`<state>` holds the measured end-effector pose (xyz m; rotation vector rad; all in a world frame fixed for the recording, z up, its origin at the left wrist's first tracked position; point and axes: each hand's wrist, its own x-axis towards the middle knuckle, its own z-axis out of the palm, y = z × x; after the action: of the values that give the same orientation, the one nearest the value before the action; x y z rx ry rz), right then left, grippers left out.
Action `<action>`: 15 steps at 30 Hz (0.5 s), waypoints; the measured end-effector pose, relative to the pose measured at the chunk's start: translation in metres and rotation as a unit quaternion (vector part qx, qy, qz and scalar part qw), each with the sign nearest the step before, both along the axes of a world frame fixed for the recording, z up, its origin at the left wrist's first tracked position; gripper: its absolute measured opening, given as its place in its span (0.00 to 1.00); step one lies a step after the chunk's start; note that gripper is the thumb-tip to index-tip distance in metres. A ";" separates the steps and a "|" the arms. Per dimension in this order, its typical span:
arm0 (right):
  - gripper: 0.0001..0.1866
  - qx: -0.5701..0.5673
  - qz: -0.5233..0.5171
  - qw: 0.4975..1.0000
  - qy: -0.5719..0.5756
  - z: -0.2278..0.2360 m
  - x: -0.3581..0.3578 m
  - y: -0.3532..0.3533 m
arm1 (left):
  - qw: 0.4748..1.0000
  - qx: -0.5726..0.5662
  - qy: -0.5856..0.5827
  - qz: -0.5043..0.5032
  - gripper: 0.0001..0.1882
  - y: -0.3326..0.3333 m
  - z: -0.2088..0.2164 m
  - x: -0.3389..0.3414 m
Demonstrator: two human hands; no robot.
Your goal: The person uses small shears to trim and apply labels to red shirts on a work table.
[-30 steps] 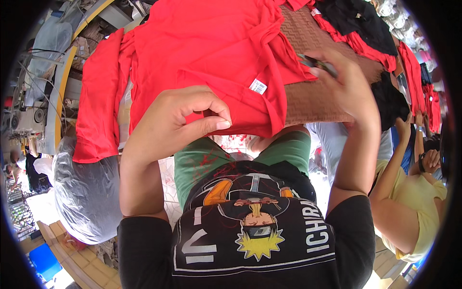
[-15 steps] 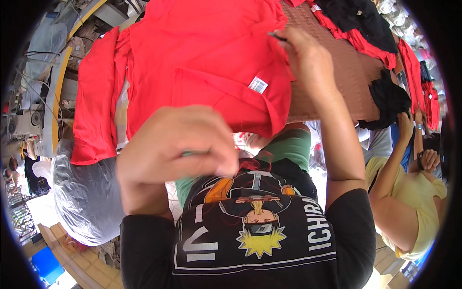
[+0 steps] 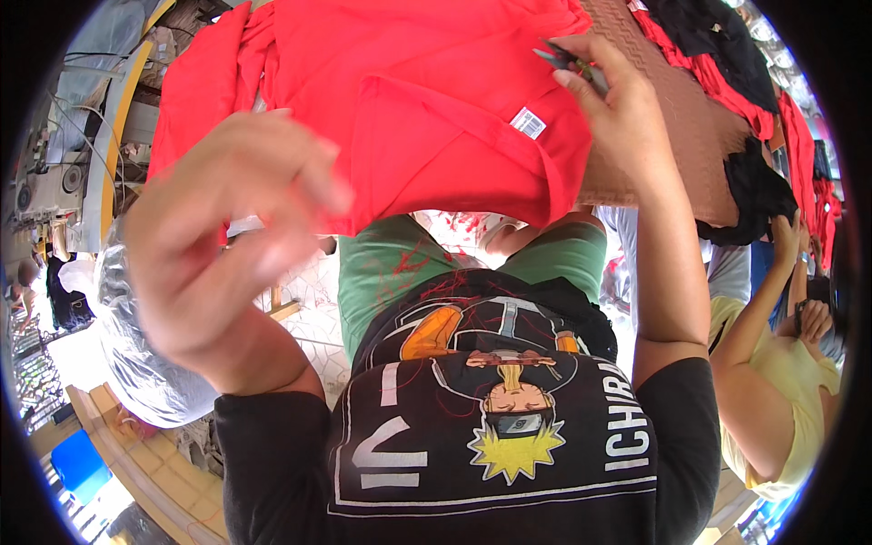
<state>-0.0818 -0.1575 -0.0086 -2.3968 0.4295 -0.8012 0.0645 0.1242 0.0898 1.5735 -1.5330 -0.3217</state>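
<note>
A red garment point(image 3: 436, 82) with a white label point(image 3: 527, 123) lies spread over the table in front of me, its near edge hanging above my lap. My right hand point(image 3: 627, 100) is closed around small dark thread snips point(image 3: 577, 65), their blades pointing left over the garment's right side. My left hand point(image 3: 227, 227) is raised in the air left of the garment's near edge. Its fingers are loosely curved and blurred by motion, with a gap to the thumb and nothing visible between them. Loose red threads point(image 3: 409, 263) lie on my lap.
Brown textured matting point(image 3: 672, 118) covers the table on the right. Black garments point(image 3: 708, 36) lie at the far right, and a person in yellow point(image 3: 772, 391) handles a black cloth point(image 3: 749, 191) there. A plastic-wrapped bundle point(image 3: 145, 354) stands left of me.
My left hand has moved left and up, away from my chest. My right hand, with the snips, has turned so the blades show more. The view has shifted slightly left.
</note>
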 end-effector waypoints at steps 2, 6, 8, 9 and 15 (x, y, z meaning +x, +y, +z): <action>0.15 0.007 0.002 0.999 0.046 -0.017 -0.001 0.004 | 0.985 0.041 0.060 0.155 0.20 -0.029 -0.027 -0.013; 0.17 0.021 -0.008 0.983 0.183 -0.028 0.008 0.023 | 0.911 0.392 -0.061 0.112 0.19 -0.052 -0.081 -0.018; 0.19 0.002 0.009 0.981 0.193 -0.036 0.010 0.029 | 0.886 0.453 -0.075 0.060 0.19 -0.053 -0.126 -0.031; 0.18 -0.011 0.011 0.979 0.202 -0.044 0.009 0.027 | 0.904 0.426 -0.032 0.029 0.19 -0.047 -0.153 -0.036; 0.14 0.028 -0.004 0.975 0.222 -0.046 0.003 0.016 | 0.756 0.624 -0.193 0.048 0.11 0.004 -0.189 -0.019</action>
<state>-0.0787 -0.1411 -0.0541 -2.5149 0.6267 -0.2409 0.0458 0.1278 -0.0997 2.8757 -1.5653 -1.2064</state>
